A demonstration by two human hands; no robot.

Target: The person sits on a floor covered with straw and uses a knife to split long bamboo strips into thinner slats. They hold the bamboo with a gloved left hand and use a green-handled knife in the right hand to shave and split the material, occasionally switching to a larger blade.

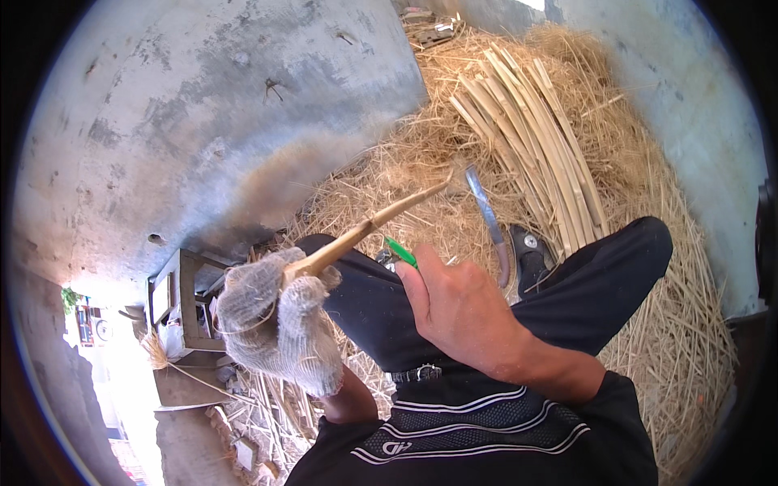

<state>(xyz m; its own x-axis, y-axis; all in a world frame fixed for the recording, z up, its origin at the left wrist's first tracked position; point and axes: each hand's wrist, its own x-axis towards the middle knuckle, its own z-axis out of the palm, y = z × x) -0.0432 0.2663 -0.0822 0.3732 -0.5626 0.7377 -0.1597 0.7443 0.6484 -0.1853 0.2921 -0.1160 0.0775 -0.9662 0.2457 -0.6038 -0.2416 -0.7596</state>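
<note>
My left hand (pixel 279 316) wears a grey-white knit glove and is closed round the thick end of a bamboo piece (pixel 369 228). From the fist this piece slants up to the right, narrowing to a thin tip. Close to its lower side is my right hand (pixel 466 312), bare, with thumb and fingers gripping a slim green pen-like tool (pixel 401 251). The tool's tip points up and left, just short of the bamboo; its other end is hidden in my hand. A long-bladed knife (pixel 484 204) with a brown handle lies beyond my right hand, beside my shoe.
Several split bamboo strips (pixel 539 146) lie in a bundle at the far right. Straw-like shavings (pixel 365 174) cover the floor around my crossed legs (pixel 587 275). A stained wall (pixel 219 105) rises at the left, with a wooden cabinet (pixel 188 300) below it.
</note>
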